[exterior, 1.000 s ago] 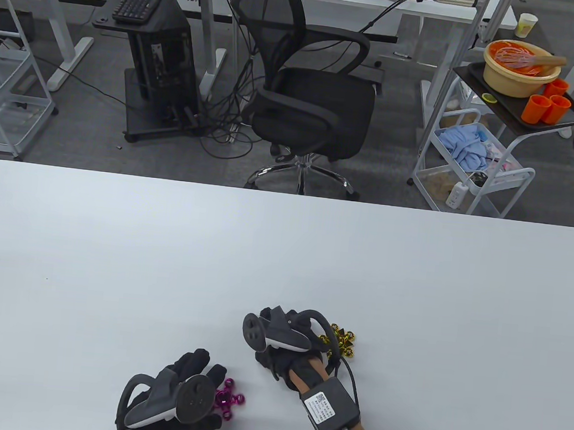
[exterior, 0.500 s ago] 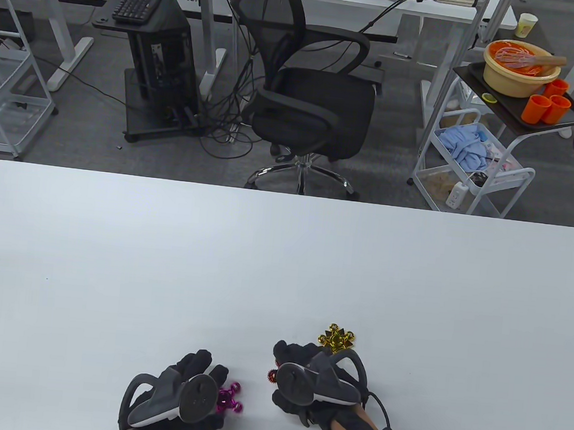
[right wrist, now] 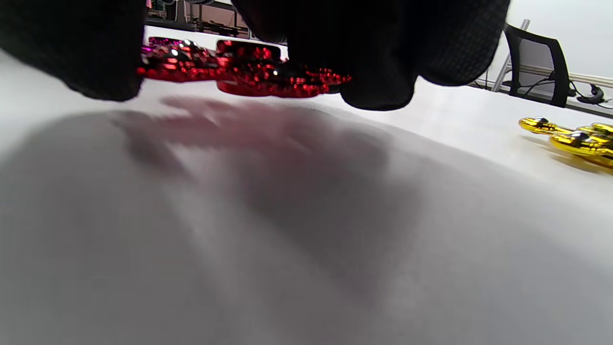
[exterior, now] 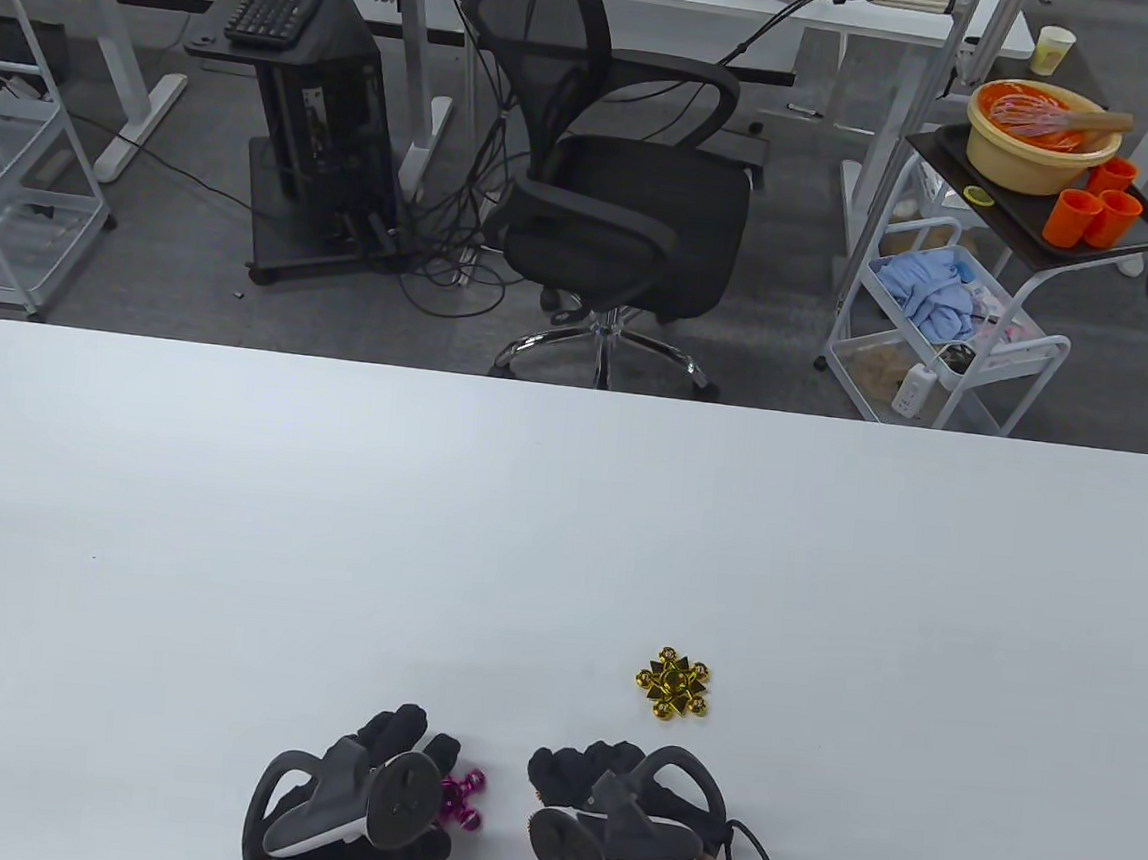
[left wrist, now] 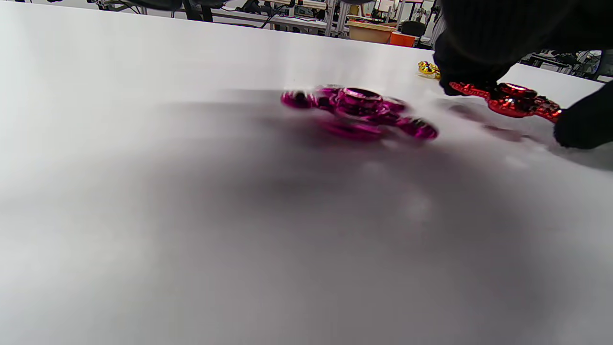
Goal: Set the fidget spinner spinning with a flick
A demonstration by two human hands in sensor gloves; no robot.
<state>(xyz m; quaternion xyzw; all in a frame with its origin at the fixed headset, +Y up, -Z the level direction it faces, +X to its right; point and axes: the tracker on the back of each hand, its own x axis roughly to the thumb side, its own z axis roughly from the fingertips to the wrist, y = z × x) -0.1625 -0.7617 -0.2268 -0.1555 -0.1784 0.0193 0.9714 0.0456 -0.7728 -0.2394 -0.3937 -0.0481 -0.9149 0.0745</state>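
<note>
A magenta fidget spinner (exterior: pixel 461 800) lies on the white table (exterior: pixel 567 510) just right of my left hand (exterior: pixel 397 736). In the left wrist view the magenta spinner (left wrist: pixel 359 110) is motion-blurred and no left finger touches it. My right hand (exterior: pixel 585 767) sits near the bottom edge and pinches a red glittery spinner (right wrist: pixel 244 67) between its fingers (right wrist: pixel 378 72), a little above the table. The red spinner (left wrist: pixel 507 98) also shows in the left wrist view. A gold spinner (exterior: pixel 672 685) lies free on the table beyond my right hand.
Behind the table's far edge stand a black office chair (exterior: pixel 615 193) and a white cart (exterior: pixel 955 323) with a bowl and orange cups. The gold spinner (right wrist: pixel 570 136) lies to the right in the right wrist view.
My right hand has drawn back from the gold spinner toward the bottom edge, carrying the red spinner. The gold spinner is now uncovered. The magenta spinner's arms have turned.
</note>
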